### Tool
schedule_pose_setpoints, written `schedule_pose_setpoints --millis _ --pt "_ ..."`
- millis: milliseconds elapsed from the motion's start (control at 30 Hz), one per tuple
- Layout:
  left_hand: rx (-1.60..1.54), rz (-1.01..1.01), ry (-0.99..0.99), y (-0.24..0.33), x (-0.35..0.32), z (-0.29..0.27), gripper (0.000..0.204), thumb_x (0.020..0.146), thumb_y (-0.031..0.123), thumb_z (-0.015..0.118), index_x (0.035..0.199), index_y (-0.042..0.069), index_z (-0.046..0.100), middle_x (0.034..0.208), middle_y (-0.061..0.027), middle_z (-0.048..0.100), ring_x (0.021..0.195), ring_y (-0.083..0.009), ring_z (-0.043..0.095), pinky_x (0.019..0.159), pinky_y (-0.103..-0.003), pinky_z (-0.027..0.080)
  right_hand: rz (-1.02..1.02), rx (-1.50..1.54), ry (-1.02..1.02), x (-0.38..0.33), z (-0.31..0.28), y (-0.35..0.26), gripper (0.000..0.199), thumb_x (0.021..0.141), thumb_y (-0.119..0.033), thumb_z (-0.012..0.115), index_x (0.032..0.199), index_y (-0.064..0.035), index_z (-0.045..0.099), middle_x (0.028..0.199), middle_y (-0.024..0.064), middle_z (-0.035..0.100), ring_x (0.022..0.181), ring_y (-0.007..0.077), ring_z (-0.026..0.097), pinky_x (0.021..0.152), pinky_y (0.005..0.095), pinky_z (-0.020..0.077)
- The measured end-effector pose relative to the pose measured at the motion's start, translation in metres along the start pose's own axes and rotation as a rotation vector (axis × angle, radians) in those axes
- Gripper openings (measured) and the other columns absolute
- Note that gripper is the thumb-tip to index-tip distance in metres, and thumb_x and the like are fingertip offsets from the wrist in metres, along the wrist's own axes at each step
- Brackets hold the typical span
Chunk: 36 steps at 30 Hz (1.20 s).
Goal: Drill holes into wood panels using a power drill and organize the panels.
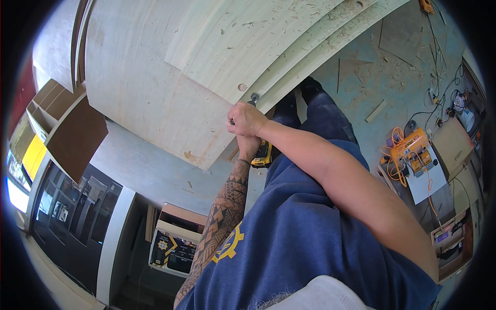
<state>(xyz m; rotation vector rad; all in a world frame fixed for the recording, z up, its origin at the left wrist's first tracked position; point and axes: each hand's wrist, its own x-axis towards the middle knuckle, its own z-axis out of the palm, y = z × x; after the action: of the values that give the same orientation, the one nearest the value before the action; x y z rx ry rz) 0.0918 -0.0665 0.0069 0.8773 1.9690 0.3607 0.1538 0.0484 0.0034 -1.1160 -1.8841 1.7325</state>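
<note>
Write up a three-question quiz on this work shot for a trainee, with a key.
1. Which tool is in hand?
A) a hammer
B) a power drill
C) a handsaw
2. True or false: the right hand is nearer to the bit than the left hand.
3. Fill in: the hole beside the bit in the pale panel is ____ in shape.

Key: 1. B; 2. True; 3. round

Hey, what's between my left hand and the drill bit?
Your right hand lies between your left hand and the drill bit, as the head view shows.
</note>
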Motion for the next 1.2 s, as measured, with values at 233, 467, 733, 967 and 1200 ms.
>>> schedule_pose_setpoints --millis 233,467,733,967,1200 --pt "0.029 -0.076 -0.133 0.013 0.005 -0.001 0.046 0.089 0.017 0.072 0.130 0.004 0.055 0.127 -0.0146 0.062 0.119 -0.0284 0.059 0.100 -0.041 0.047 0.018 0.026 0.014 -0.003 -0.007 0.009 0.021 0.075 -0.026 0.071 0.072 -0.0052 0.073 0.078 0.0146 0.071 0.082 0.0361 0.066 0.079 0.0434 0.0556" --pt "0.045 0.035 -0.106 -0.004 0.002 0.000 0.047 0.087 0.015 0.072 0.130 0.004 0.055 0.129 -0.0151 0.060 0.123 -0.0305 0.057 0.103 -0.041 0.046 -0.005 0.016 0.055 -0.008 -0.006 0.005 0.020 0.074 -0.025 0.072 0.072 -0.0052 0.072 0.079 0.0133 0.071 0.080 0.0345 0.066 0.079 0.0413 0.0553" --pt "0.052 -0.024 -0.062 0.017 0.007 0.000 0.034 0.091 0.018 0.066 0.121 0.003 0.062 0.112 -0.0198 0.069 0.108 -0.0370 0.067 0.091 -0.045 0.052 0.018 0.043 0.005 -0.002 -0.014 0.007 0.020 0.075 -0.025 0.071 0.073 -0.0049 0.073 0.080 0.0136 0.071 0.081 0.0337 0.066 0.079 0.0416 0.0551" --pt "0.019 0.041 -0.120 0.005 0.002 -0.002 0.036 0.088 0.015 0.069 0.122 0.004 0.061 0.116 -0.0185 0.067 0.111 -0.0344 0.065 0.092 -0.044 0.051 -0.014 0.041 0.100 -0.018 -0.005 0.010 0.019 0.075 -0.024 0.071 0.073 -0.0051 0.072 0.079 0.0132 0.071 0.080 0.0342 0.066 0.078 0.0421 0.0549" --pt "0.132 0.230 -0.118 -0.016 -0.002 -0.009 0.041 0.083 0.012 0.072 0.122 0.003 0.060 0.121 -0.0172 0.064 0.113 -0.0332 0.062 0.095 -0.044 0.050 -0.065 0.010 0.194 -0.019 0.018 0.006 0.018 0.074 -0.024 0.071 0.071 -0.0068 0.071 0.076 0.0124 0.069 0.078 0.0340 0.065 0.076 0.0433 0.0547"
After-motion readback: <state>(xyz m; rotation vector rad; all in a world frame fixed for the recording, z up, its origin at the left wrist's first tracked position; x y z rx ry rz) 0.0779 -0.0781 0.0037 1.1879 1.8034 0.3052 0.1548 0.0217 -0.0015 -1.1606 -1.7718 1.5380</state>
